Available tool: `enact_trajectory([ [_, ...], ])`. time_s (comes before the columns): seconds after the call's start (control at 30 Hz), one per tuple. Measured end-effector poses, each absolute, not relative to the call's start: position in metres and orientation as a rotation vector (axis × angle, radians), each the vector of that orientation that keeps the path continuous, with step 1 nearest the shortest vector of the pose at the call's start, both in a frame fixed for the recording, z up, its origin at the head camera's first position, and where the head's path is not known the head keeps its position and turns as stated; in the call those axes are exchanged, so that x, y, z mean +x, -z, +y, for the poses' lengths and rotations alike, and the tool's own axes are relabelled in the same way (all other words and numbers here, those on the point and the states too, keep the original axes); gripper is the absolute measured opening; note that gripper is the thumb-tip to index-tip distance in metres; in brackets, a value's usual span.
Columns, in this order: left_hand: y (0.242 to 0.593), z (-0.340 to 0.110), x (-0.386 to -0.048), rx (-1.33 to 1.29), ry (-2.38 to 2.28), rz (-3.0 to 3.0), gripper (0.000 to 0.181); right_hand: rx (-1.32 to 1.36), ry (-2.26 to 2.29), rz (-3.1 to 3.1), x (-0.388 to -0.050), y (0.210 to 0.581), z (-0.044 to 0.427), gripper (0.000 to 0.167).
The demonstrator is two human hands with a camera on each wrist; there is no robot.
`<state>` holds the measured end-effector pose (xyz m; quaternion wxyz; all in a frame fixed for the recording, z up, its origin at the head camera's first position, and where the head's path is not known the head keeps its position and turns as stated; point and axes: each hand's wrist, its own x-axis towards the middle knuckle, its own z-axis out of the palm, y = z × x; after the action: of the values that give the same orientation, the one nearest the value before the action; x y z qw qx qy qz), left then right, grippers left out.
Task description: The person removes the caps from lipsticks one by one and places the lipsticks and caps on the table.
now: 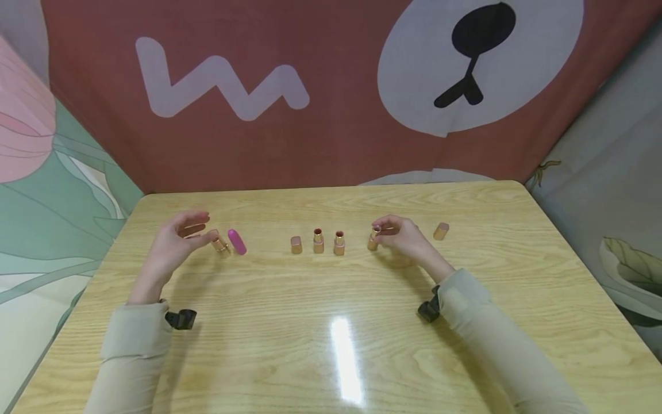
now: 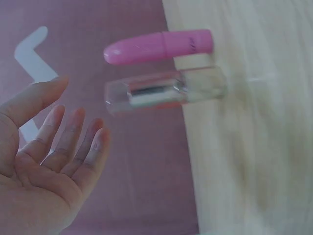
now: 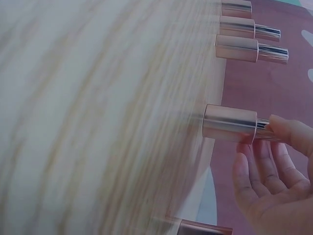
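Observation:
In the head view my right hand point(image 1: 405, 236) pinches the narrow gold top of an uncapped lipstick point(image 1: 373, 239), its base upright on the table; the right wrist view shows the thumb on that tube point(image 3: 230, 123). My left hand point(image 1: 174, 241) has its fingers loosely bent beside a clear-capped lipstick tube point(image 1: 219, 244). In the left wrist view that clear tube point(image 2: 156, 90) stands apart from the left hand point(image 2: 54, 161), which holds nothing. A magenta tube point(image 1: 237, 242) stands just right of the clear one.
On the wooden table point(image 1: 269, 322), two uncapped lipsticks point(image 1: 318, 241) point(image 1: 339, 244) stand near a rose-gold cap point(image 1: 296, 245). Another rose-gold cap point(image 1: 441, 231) is right of my right hand. A red patterned cloth point(image 1: 331, 144) hangs behind the table.

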<state>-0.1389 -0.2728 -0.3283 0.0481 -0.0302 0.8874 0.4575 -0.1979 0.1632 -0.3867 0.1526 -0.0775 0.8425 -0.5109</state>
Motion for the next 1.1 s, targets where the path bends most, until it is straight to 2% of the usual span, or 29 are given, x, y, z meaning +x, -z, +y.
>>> enact_trajectory([
  [0.7, 0.364, -0.283, -0.145, -0.087, -1.390, 2.589, 0.058, -0.249, 1.479, 2.419, -0.200, 0.381, 0.171, 0.049],
  [1.1, 0.371, -0.281, -0.145, -0.095, -1.338, 2.664, 0.053, -0.269, 1.533, 2.431, -0.201, 0.369, 0.178, 0.051],
])
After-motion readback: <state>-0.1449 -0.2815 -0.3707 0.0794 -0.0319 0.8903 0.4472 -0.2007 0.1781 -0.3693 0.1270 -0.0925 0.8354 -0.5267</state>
